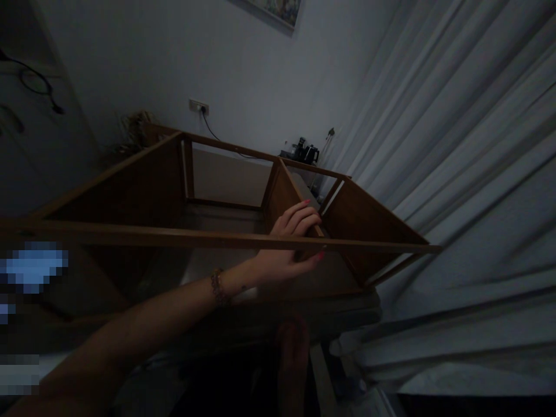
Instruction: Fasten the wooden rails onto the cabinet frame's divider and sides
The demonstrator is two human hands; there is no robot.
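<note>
My left hand [290, 243] reaches forward from the lower left, with a beaded bracelet [218, 286] on the wrist. Its fingers and thumb are closed around the upright middle divider [282, 194] of a brown wooden shelf frame [143, 234], right where the divider meets the long front rail. The frame is open, with bare compartments on both sides of the divider. A dim shape low in the centre looks like my right hand [292, 353]. It is too dark to make out its fingers or anything in them.
The room is very dark. Grey curtains [456, 174] hang close on the right. A wall socket [198, 106] with a cable is behind the frame, and a dark kettle [310, 154] stands at the back. A picture frame [278, 10] hangs on the wall above.
</note>
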